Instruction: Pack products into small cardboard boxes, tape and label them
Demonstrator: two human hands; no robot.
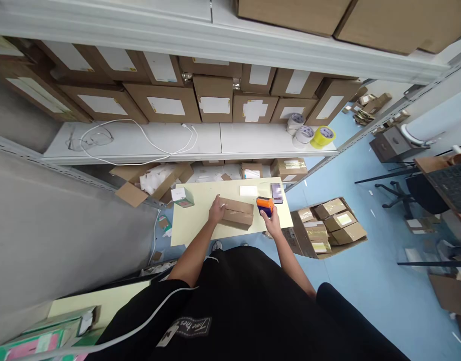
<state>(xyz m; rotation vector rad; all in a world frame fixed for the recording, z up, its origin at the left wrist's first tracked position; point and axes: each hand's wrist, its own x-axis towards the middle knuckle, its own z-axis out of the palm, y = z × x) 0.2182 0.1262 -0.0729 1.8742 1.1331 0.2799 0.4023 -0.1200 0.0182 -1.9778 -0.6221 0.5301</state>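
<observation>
A closed brown cardboard box [237,212] lies on the pale yellow tabletop [195,220]. My left hand [216,210] grips its left end, fingers over the upper edge. To the right of the box, my right hand [271,220] is wrapped around an orange and dark blue handheld tool [265,205], too small to name for sure. This tool is held apart from the box. Farther back on the tabletop are a white slip [249,191] and a phone-like flat item [277,192]. A small green and white box [182,197] stands at the left edge.
Ahead is a shelf [253,140] with tape rolls [304,135], a white cable [140,128] and several cartons. An open carton with white packing [155,180] sits beyond the table's left. On the floor at right, a large carton [296,240] holds several boxes.
</observation>
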